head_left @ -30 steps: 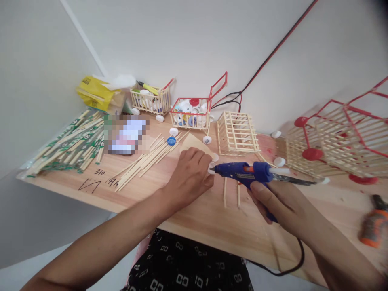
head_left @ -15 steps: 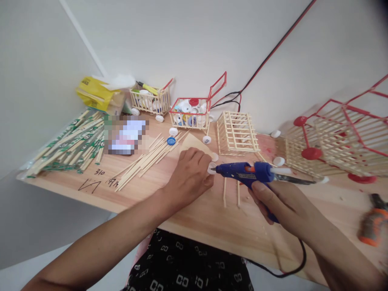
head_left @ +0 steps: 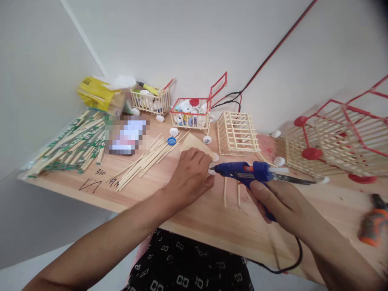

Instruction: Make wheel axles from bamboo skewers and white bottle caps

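My left hand [head_left: 194, 171] is closed on a small white bottle cap [head_left: 211, 169], pinched at the fingertips and partly hidden by them. In my right hand [head_left: 274, 200] is a blue hot glue gun [head_left: 242, 170], with a clear glue stick [head_left: 279, 169] standing out of its back. The gun's dark nozzle points left and meets the cap, or comes very close to it. Another white cap [head_left: 215, 157] lies just beyond my left fingers. Two short wooden sticks [head_left: 225, 193] lie on the table under the gun.
Wooden stick carts with caps [head_left: 190, 115] stand along the wall, beside a stick cage [head_left: 238, 133]. Larger red-trimmed carts [head_left: 348, 129] stand at right. Loose sticks [head_left: 145, 161], bagged chopsticks [head_left: 69, 145], a phone [head_left: 127, 137] and an orange-black tool [head_left: 374, 220] lie about. The gun's cord [head_left: 298, 258] hangs at the front edge.
The glue gun has shifted very slightly left and its cord has swung a little. My left hand stays on the cap almost without moving.
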